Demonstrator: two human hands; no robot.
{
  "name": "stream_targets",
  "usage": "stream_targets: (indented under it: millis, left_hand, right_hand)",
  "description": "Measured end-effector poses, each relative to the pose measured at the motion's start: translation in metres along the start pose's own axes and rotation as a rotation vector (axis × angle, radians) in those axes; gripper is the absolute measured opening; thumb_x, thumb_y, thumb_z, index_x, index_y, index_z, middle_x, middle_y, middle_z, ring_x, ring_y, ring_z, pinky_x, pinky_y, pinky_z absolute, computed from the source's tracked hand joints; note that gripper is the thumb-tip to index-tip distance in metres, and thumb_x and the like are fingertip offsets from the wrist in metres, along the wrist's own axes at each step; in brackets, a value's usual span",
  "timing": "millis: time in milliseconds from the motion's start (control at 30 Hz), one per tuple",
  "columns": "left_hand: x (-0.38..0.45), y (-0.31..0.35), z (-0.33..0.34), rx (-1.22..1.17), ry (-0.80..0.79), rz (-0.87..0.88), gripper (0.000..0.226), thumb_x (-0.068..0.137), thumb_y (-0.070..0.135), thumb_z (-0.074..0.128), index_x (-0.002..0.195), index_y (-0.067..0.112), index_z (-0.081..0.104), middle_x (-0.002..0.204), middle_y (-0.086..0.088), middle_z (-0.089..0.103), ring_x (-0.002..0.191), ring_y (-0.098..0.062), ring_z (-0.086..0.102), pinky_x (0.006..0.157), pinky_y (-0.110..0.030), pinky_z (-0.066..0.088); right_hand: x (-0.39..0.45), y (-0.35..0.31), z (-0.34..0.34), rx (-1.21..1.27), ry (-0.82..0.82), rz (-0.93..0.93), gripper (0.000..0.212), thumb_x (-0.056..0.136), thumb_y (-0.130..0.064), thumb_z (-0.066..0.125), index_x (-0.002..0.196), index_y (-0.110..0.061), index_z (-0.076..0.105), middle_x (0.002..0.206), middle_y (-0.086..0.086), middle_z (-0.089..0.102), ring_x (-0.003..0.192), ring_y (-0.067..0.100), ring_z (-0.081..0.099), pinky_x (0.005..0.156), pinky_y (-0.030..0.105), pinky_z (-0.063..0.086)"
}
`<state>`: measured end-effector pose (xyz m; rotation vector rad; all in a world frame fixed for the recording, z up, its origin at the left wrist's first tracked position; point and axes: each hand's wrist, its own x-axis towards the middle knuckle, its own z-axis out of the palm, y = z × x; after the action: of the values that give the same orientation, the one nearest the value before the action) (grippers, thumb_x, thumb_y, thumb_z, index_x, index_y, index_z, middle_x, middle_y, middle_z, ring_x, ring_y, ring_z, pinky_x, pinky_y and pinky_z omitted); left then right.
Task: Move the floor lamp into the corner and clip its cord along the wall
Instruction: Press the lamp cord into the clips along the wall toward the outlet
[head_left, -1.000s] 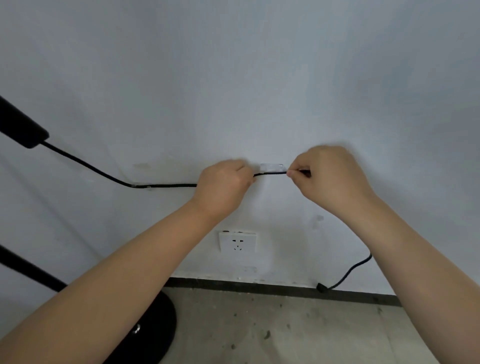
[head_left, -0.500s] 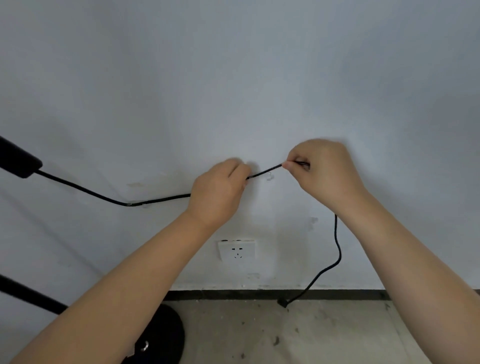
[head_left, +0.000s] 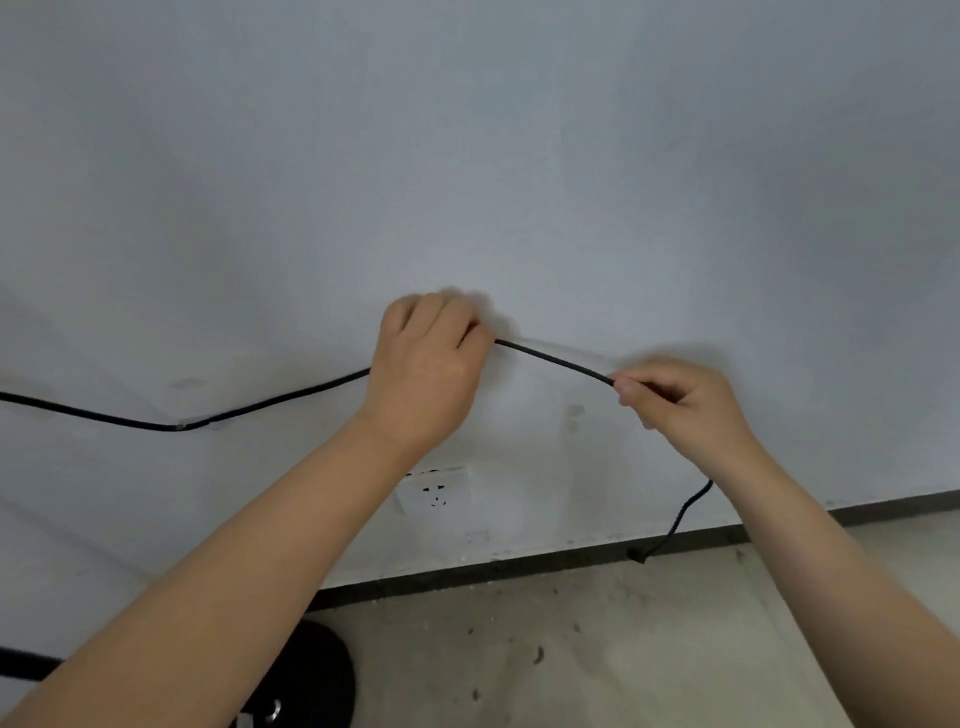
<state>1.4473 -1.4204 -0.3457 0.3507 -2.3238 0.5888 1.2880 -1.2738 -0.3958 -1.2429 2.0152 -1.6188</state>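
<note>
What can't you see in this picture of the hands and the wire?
- Head view: the cord under the left hand, hidden by that hand.
- The clip there, if any: hidden.
- The cord's left end, cut off by the picture edge.
- The lamp base, partly behind the left arm.
- The plug: too small.

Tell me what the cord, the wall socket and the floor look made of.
Cord: matte black, probably rubber or plastic sheathing; it bends freely. Wall socket: smooth white plastic, by its look. Floor: rough, stained grey concrete, apparently.

Dim, even light; soft shadows; wide-angle edge bending.
</note>
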Motion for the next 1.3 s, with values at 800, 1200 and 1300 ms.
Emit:
stream_targets:
  millis: [800,1200,1300]
  left_hand:
    - [-0.063,0.099,0.105,-1.131,0.039,-0.769,0.036,0.086,0.007,0.06,0.072,0.033,0.04,0.062,0.008,0.055,0.064,-0.022,0.063,0.063,-0.025,0.051]
    - [-0.046,0.111,0.108,-0.92,0.09,-0.762,0.005,0.082,0.001,0.06,0.083,0.002,0.065,0.061,0.021,0.05,0.055,0.007,0.053,0.057,0.003,0.038]
    - [-0.045,0.114,0.105,-0.92,0.097,-0.786,0.009,0.081,0.0,0.06,0.083,0.004,0.067,0.063,0.022,0.051,0.054,0.018,0.052,0.059,0.005,0.039]
  right_hand:
    - [-0.044,0.089,0.052,-0.075,0.154,0.296,0.019,0.082,-0.022,0.059,0.07,-0.012,0.069,0.053,-0.006,0.057,0.034,-0.004,0.044,0.035,0.002,0.031]
    - [-0.027,0.099,0.046,-0.175,0.211,0.154,0.028,0.084,-0.02,0.056,0.072,0.004,0.066,0.065,0.019,0.057,0.058,0.02,0.046,0.057,0.025,0.034]
    - [-0.024,0.11,0.044,-0.166,0.213,0.115,0.027,0.084,-0.018,0.056,0.074,0.004,0.066,0.066,0.022,0.059,0.062,0.024,0.049,0.061,0.027,0.035]
